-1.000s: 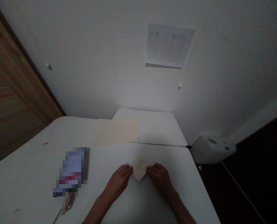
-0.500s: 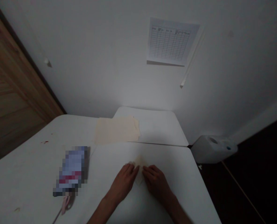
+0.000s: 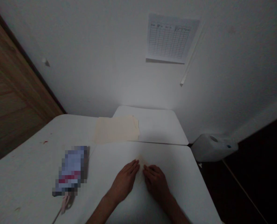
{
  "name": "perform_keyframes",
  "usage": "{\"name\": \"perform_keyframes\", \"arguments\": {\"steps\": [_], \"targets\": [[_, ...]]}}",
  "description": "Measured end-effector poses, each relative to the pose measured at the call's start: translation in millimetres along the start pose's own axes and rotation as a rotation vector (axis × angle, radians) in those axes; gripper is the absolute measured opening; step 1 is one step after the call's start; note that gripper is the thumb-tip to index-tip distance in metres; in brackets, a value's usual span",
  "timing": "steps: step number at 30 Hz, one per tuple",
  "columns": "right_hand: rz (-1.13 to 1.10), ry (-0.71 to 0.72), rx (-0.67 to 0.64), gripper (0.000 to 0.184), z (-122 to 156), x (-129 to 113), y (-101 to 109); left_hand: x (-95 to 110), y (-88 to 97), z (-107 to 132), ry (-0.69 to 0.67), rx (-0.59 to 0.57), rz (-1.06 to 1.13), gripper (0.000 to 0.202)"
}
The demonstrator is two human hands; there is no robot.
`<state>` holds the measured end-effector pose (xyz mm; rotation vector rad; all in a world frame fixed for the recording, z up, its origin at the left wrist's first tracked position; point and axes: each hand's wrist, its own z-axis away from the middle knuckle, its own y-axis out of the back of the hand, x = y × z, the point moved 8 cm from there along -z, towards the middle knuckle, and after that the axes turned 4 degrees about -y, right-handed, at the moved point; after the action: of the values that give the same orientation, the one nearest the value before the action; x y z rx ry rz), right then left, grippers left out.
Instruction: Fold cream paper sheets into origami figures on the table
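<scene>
A small cream folded paper (image 3: 142, 162) lies on the white table (image 3: 171, 174) and is mostly covered by my hands. My left hand (image 3: 125, 180) lies flat on its left side with fingers stretched forward. My right hand (image 3: 156, 183) rests on its right side, fingers extended and pressed down close beside the left fingertips. Only the paper's far tip shows between the fingers.
A stack of cream paper sheets (image 3: 116, 129) lies further back. A blurred-out flat object (image 3: 70, 170) with a pinkish cord (image 3: 64, 203) sits at the left. A white container (image 3: 213, 146) stands beyond the table's right edge. A printed chart (image 3: 168, 39) hangs on the wall.
My hands have come together from either side of the folded paper and now lie flat over it, hiding most of it.
</scene>
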<state>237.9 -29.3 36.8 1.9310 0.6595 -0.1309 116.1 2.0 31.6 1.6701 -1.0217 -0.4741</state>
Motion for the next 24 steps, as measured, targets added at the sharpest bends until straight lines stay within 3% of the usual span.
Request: {"name": "perform_keyframes", "arguments": {"steps": [6, 11, 16, 24], "targets": [[-0.033, -0.037, 0.014, 0.034, 1, 6, 10, -4, 6.1, 0, 0.041, 0.078, -0.030, 0.037], [-0.021, -0.049, 0.023, 0.033, 1, 6, 14, -4, 3.9, -22, 0.067, 0.128, -0.027, 0.020], [-0.032, -0.067, 0.042, 0.026, 1, 4, 14, -9, -4.4, -37, 0.067, 0.143, 0.012, 0.020], [-0.018, -0.084, 0.118, 0.017, -1, 4, 12, -6, -10.2, -36, -0.006, 0.081, 0.032, 0.028]]}}
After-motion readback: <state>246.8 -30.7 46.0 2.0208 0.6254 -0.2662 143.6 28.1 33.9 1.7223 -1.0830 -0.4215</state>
